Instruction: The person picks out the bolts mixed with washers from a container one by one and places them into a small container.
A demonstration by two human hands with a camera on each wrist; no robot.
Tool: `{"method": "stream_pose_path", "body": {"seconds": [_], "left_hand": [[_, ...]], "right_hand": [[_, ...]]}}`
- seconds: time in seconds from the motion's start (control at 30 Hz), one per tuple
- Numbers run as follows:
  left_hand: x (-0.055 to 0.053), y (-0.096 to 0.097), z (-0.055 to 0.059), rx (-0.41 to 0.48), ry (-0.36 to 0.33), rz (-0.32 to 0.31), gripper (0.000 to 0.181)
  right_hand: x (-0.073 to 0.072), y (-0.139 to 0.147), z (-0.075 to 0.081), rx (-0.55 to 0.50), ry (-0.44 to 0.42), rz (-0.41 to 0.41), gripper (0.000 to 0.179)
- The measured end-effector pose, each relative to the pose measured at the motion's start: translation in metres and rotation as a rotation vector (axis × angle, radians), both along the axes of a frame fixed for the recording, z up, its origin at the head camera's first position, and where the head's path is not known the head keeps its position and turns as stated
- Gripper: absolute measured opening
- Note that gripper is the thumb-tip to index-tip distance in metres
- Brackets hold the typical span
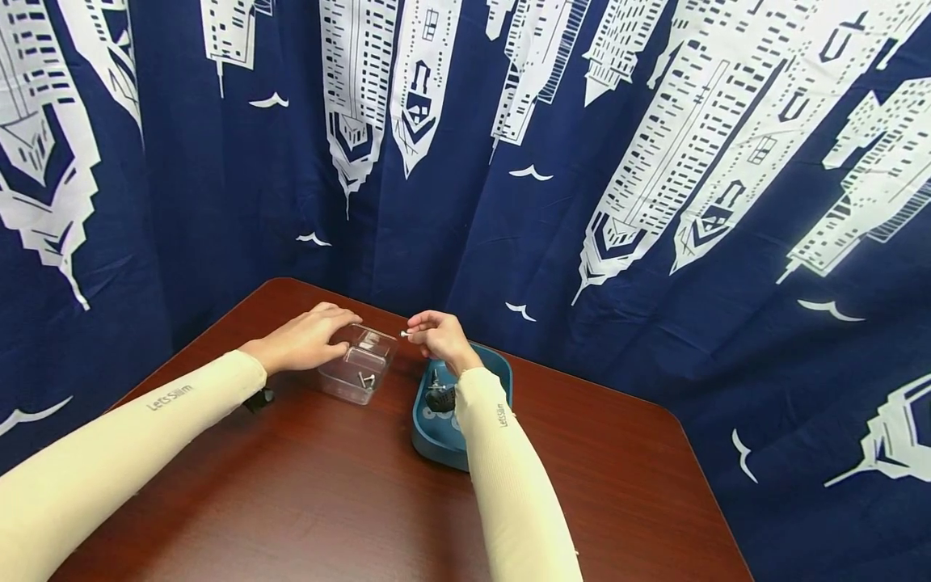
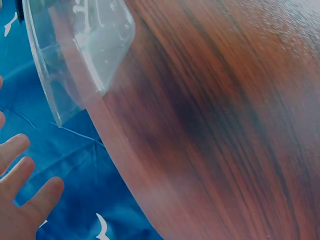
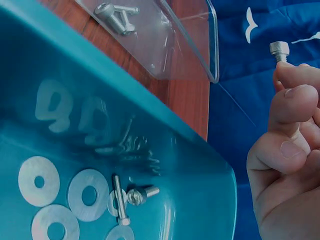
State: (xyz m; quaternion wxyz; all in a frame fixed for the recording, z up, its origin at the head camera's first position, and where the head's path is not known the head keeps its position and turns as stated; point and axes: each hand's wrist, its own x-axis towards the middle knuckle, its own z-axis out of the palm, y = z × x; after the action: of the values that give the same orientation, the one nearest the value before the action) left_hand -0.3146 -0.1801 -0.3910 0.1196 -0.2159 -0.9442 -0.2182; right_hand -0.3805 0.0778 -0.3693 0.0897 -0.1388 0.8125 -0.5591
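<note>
Between its thumb and fingertips my right hand [image 1: 440,335] pinches a socket-head bolt [image 3: 279,48], head pointing outward. This hand is raised over the far end of a blue bin [image 1: 436,454]. Inside the bin lie several flat washers [image 3: 39,172] and bolts [image 3: 120,200]. To the left stands a clear divided plastic box [image 1: 342,390], with a few bolts [image 3: 117,19] in its near compartment and small pale pieces [image 1: 369,339] in a far one. My left hand [image 1: 313,335] is at the box's left side, fingers extended and thumb apart, holding nothing.
Everything stands on a brown wooden table [image 1: 327,485] with rounded corners. A blue curtain [image 1: 451,242] with white buildings and birds hangs right behind it. The box and bin are close to the table's far edge, with a narrow gap between them.
</note>
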Motion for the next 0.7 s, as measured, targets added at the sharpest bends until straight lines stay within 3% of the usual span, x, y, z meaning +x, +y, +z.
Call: {"method": "stream_pose_path", "body": {"seconds": [0.47,0.7], "left_hand": [[0.000,-0.014,-0.011,0.019,-0.064,0.010,0.050],[0.003,-0.020,-0.016,0.002,-0.041,0.015,0.051]], "right_hand": [[0.002,-0.020,-0.001,-0.021,-0.007,0.046,0.031],[0.002,-0.027,-0.002,0.000,0.010,0.038,0.025]]}}
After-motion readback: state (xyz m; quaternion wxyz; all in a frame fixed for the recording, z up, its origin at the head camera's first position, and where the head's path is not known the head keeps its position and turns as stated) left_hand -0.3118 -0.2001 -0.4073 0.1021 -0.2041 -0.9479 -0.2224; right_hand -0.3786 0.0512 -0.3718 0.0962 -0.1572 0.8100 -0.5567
